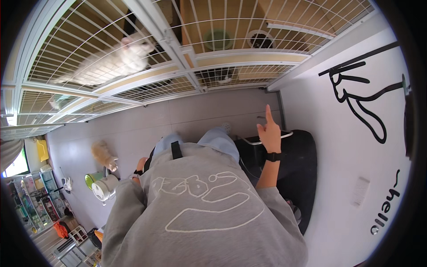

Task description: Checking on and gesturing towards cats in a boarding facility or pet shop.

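Observation:
My right hand is raised with its index finger stretched towards the cages, the thumb apart and the other fingers curled; nothing shows in it. Below it sits a black stool or chair with a metal bar. My left hand hangs by my left thigh, mostly hidden by the sleeve and body, so its grip cannot be seen. Before me rise white wire cages. Behind the upper left mesh is a white cat. A green bowl and a bowl of dark pieces stand in the upper right compartment.
On the grey tiled floor, an orange cat is near a white lidded container and a green bin. Shelves of goods stand far left. The white wall on the right bears a black line drawing.

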Motion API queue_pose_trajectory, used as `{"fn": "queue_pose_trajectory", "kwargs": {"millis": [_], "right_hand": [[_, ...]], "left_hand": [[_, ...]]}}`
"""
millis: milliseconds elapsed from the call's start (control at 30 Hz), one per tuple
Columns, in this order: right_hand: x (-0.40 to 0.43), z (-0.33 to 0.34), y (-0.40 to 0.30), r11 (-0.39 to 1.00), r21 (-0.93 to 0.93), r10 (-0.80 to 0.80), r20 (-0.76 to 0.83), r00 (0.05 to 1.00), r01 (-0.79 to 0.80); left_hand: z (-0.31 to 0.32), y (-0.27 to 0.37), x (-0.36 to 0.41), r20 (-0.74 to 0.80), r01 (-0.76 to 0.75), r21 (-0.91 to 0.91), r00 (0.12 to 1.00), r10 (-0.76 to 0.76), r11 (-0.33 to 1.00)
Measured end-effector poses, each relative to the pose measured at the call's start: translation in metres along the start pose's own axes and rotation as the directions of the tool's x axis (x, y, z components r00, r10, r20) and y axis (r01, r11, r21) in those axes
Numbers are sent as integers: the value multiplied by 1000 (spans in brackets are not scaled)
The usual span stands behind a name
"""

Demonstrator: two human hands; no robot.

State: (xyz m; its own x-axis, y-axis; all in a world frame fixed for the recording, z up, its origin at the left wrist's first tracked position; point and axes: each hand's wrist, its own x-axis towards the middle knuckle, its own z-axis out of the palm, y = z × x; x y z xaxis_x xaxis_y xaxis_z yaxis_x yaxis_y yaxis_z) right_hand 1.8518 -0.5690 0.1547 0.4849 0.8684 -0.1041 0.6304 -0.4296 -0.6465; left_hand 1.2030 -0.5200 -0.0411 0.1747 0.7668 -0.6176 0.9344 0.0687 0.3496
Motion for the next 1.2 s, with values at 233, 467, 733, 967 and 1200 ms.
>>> {"fn": "queue_pose_trajectory", "kwargs": {"millis": [233,467,733,967,1200], "right_hand": [[-54,28,-42,994,-49,93,-139,986,-101],[-129,117,-123,974,9,224,-215,950,-227],[-214,232,-207,952,12,305,11,952,-305],[-237,238,-245,943,-67,328,46,944,-325],[-213,238,-254,974,-105,212,120,970,-200]], "left_hand": [[-83,14,42,-180,-92,38,979,98,995],[-131,-97,57,-247,-150,5,958,146,989],[-126,-286,-35,107,63,264,990,-94,962],[-112,-380,-32,139,33,300,987,-78,953],[-108,-285,30,43,59,-366,998,-46,929]]}}
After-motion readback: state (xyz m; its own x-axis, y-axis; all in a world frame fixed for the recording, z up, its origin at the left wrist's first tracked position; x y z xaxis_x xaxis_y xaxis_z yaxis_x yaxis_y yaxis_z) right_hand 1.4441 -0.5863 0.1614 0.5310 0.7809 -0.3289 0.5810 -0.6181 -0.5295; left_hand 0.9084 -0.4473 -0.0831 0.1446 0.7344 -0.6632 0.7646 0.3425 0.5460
